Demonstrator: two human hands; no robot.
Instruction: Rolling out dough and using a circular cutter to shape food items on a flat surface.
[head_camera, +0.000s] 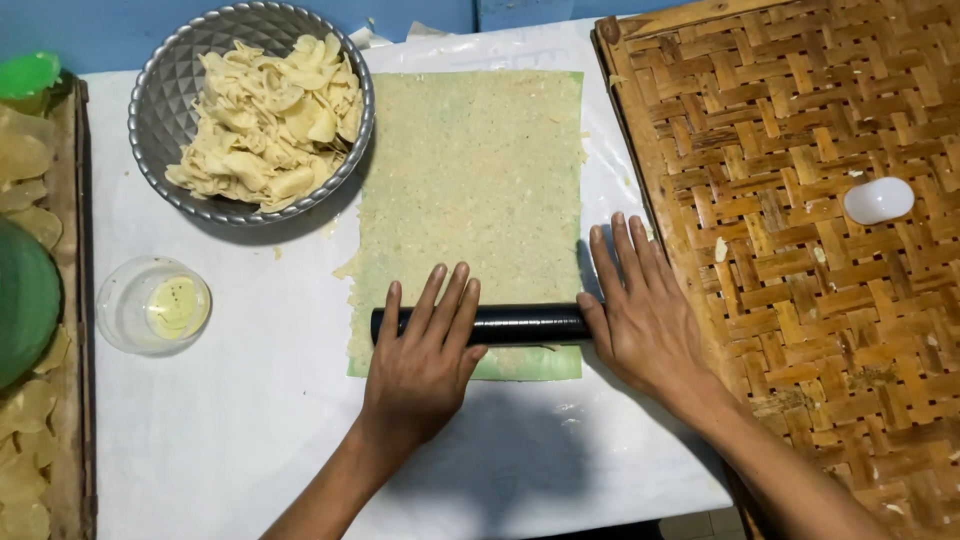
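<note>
Containers first: one embossed metal bowl (170, 90) stands at the far left of the white-covered surface (230, 440), filled with a heap of pale, thin dough scraps (270, 120). One small clear plastic cup (153, 305) sits nearer on the left, holding a little yellowish liquid. One wooden tray (80, 300) runs along the left edge, with pale flat discs (25, 410) lying in it; their count cannot be told. A green round object (25, 300) lies over part of that tray, and its nature cannot be told.

One rectangular sheet of flattened dough (470, 170) lies at the centre of the surface, on a green underlay (530, 365) that shows at its near edge. One black rolling pin (520, 323) lies crosswise on the near part of the sheet.

Left hand (425, 360): flat and open, fingers extended, palm pressed on the left part of the rolling pin, nothing gripped. Right hand (640, 300): open, fingers spread on the surface, thumb side touching the pin's right end, not closed round it.

One woven bamboo mat (800, 300) occupies the right side, its left edge just beside the right hand. One white oval object (879, 200) rests on the mat, well apart from both hands.
</note>
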